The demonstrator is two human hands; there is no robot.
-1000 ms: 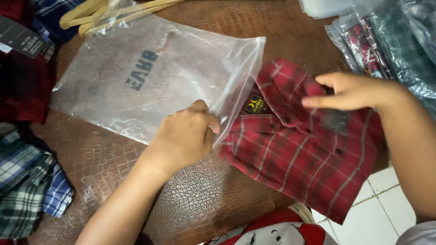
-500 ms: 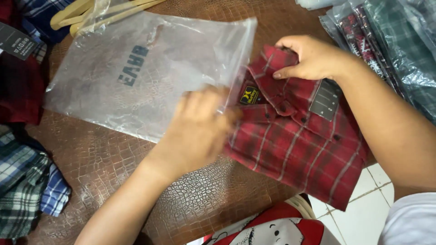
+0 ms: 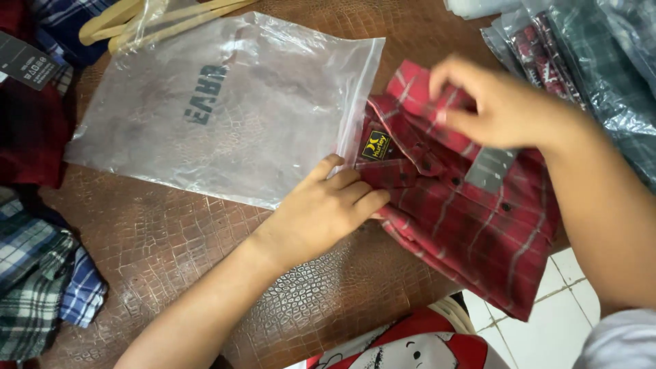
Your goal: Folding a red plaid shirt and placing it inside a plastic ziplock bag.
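A folded red plaid shirt (image 3: 478,225) lies on a brown crocodile-textured table (image 3: 178,239), its collar end at the mouth of a clear plastic zip bag (image 3: 225,109). My left hand (image 3: 328,205) rests on the shirt's near collar edge and the bag's opening, fingers pressed together on the cloth. My right hand (image 3: 492,102) grips the shirt's far collar corner, blurred by motion. A yellow and black label (image 3: 375,145) shows inside the collar, and a grey tag (image 3: 490,169) lies on the shirt front.
Bagged plaid shirts (image 3: 588,61) are stacked at the top right. Loose plaid clothes (image 3: 34,273) are piled at the left. Pale wooden hangers (image 3: 157,17) lie at the top. White floor tiles (image 3: 547,321) and a red printed item (image 3: 410,345) show below the table edge.
My right hand slid from the shirt's right side up to its far collar corner. The left hand shifted from the bag's edge onto the shirt's near collar edge. The shirt sits closer to the bag's mouth.
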